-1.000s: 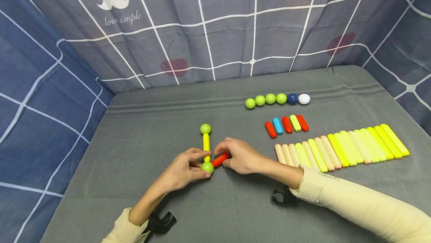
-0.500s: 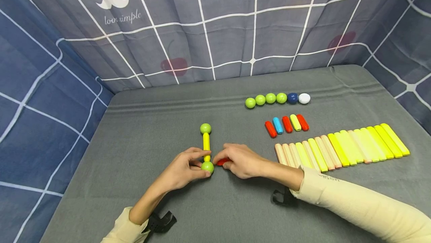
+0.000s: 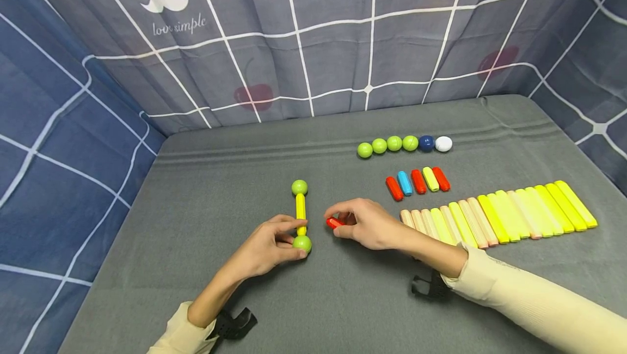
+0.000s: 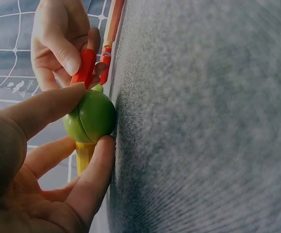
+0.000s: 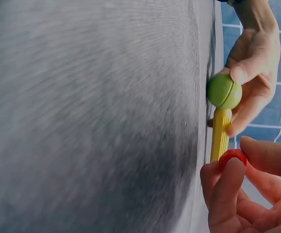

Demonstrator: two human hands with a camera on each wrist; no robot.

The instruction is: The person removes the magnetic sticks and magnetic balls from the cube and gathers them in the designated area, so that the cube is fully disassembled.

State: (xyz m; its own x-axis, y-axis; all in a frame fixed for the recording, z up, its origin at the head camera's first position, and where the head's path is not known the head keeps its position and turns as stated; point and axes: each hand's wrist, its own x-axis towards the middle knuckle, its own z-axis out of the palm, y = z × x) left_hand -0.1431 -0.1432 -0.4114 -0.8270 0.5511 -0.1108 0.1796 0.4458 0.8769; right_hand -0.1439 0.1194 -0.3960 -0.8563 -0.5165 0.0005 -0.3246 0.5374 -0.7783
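Note:
My left hand [image 3: 269, 248] pinches the near green ball [image 3: 302, 244] between thumb and fingers, and a finger lies along the yellow rod [image 3: 301, 209] joined to it. A second green ball [image 3: 299, 187] caps the rod's far end. To the right, my right hand [image 3: 369, 226] holds a short red rod [image 3: 334, 223] between thumb and fingertips, apart from the near ball in the head view. The left wrist view has this red rod [image 4: 84, 68] upright in the fingers behind the ball. Only its rounded red end [image 5: 233, 159] shows in the right wrist view.
A row of green balls [image 3: 394, 143], a dark blue ball [image 3: 426, 143] and a white ball [image 3: 443, 144] lies at the back. Short coloured rods [image 3: 418, 181] lie before them. Longer yellow and pinkish rods [image 3: 504, 212] line the right side. Patterned curtains [image 3: 338, 32] stand behind.
The red rod, which touched the near green ball a second ago, has moved right and turned with my right hand. My left hand and the yellow rod have stayed in place.

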